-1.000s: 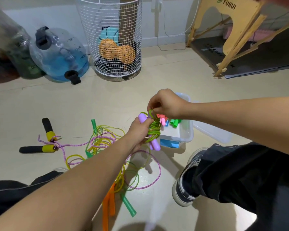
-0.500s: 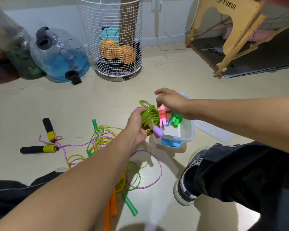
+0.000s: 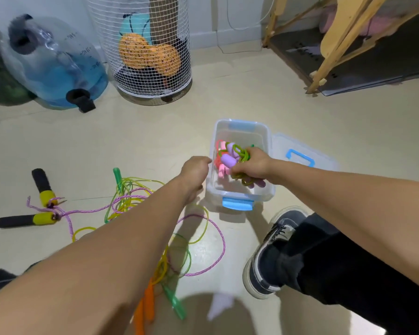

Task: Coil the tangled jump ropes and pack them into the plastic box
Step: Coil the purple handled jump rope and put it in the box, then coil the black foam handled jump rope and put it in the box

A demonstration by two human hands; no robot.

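Observation:
A clear plastic box [image 3: 242,123] with blue latches stands open on the floor. Inside it my right hand [image 3: 253,165] grips a coiled green jump rope with purple handles [image 3: 228,160], low over a pink rope bundle [image 3: 219,168]. My left hand [image 3: 194,172] hovers beside the box's left wall with loosely curled fingers, holding nothing. Left of the box lies a tangle of green, yellow and purple ropes [image 3: 128,198]. Black-and-yellow handles [image 3: 44,189] lie far left, and orange handles [image 3: 144,308] and a green handle [image 3: 175,304] sit near the bottom.
The box lid [image 3: 300,154] lies just right of the box. My shoe [image 3: 271,252] is planted in front of it. A white wire basket [image 3: 153,47] and a blue water jug [image 3: 56,68] stand at the back, with a wooden frame [image 3: 336,35] at the back right.
The coiled green rope passed from my left hand to my right, which carried it down into the box. My left hand let go and now sits beside the box.

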